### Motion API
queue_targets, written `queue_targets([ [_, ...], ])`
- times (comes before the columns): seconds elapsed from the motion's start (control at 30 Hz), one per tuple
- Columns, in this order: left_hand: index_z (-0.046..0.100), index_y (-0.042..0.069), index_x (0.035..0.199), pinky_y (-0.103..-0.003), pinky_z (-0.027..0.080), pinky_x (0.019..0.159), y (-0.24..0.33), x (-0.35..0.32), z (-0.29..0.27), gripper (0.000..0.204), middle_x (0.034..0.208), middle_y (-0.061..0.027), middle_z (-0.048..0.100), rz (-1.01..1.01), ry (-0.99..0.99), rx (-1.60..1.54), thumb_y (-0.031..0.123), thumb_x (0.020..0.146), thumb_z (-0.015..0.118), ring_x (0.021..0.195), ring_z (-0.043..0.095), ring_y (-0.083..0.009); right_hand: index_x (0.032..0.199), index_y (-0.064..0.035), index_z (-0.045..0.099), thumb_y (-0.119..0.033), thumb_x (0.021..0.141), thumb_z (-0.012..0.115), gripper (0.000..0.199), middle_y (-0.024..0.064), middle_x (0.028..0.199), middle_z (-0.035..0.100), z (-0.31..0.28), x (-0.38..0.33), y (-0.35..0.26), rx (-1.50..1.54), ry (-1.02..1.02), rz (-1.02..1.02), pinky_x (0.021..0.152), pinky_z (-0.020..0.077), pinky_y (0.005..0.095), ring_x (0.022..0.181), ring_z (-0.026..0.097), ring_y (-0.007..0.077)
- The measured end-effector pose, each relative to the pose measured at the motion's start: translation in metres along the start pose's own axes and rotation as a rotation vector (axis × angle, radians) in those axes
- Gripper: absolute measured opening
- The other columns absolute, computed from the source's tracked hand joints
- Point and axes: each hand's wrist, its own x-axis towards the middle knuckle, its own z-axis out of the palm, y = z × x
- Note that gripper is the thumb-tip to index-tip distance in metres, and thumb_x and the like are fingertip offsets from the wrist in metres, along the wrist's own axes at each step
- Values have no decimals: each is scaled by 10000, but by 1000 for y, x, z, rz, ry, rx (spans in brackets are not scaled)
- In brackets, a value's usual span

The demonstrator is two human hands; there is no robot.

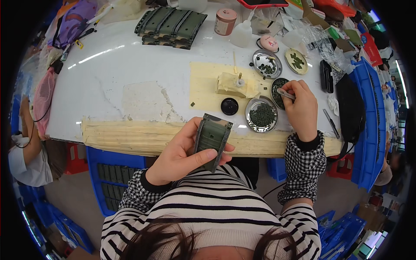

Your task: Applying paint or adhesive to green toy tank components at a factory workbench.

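My left hand [184,151] is closed around a curved camouflage-green plastic part [213,138] with toothed dark side edges, held in front of the table's edge. Between the fingertips of my right hand [302,108] is a pair of metal tweezers [286,94], its tip reaching over a round dish [273,92] of small dark green pieces. A metal dish [248,119] with a heap of similar tiny pieces lies just nearer and left of it. Next to that stands a small round black dish [229,106].
A tape-wrapped block [229,85] sits on yellow paper mid-table. Farther back are another metal dish [255,56], a cream lid [289,65] with green pieces, and a stack of camouflage parts [173,26]. A pen-like tool [331,123] lies right. Below is a blue crate [96,173].
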Motion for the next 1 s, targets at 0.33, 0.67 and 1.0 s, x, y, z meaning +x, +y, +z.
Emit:
queue_targets([
  [0.33,171,93,1445,-322,512,881,5,3,7,594,1216,-206,535,73,54,78,9,942,477,973,615,-185,844,-25,560,-45,776,652,116,106,752,584,-7,7,-4,58,61,-65,551,444,363,610,568,284],
  [0.67,475,9,1175,-278,504,828,-8,8,5,219,1178,-109,509,149,138,135,133,1004,419,903,601,-129,928,-23,637,53,747,678,201,91,769,640,-31,-27,-80,411,35,-164,536,459,287,608,601,204],
  [1.0,526,16,982,-264,420,886,-20,11,-6,188,957,-49,541,330,199,451,171,1012,424,960,526,-116,901,-12,639,19,745,696,169,105,772,601,-5,-43,-126,728,-67,-302,656,540,307,652,625,248],
])
